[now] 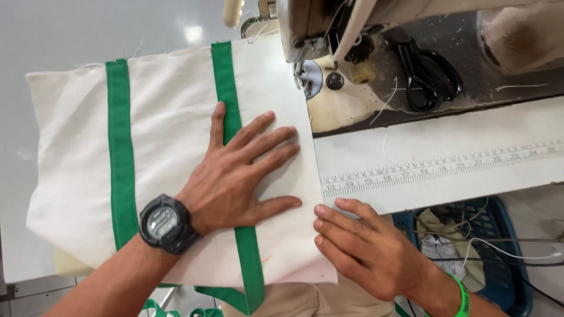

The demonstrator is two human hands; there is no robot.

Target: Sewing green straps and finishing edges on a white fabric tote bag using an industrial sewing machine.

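White table (pixel 446 176), bearing a sewing machine (pixel 329 29), is being covered at its left by cream cloth (pixel 170 100) with 2 green straps (pixel 119 147). Cloth is being pressed flat by the left hand (pixel 235 176), fingers spread, gripping nothing; its edge is being touched by the right hand (pixel 364 246), open.

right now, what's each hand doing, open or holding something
Left hand: open, flat on the cream cloth across a green strap, holding nothing.
Right hand: open, fingertips at the cloth's edge, gripping nothing.

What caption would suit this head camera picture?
Left hand flat on cream fabric with green straps, right hand at its edge, beside a sewing machine.
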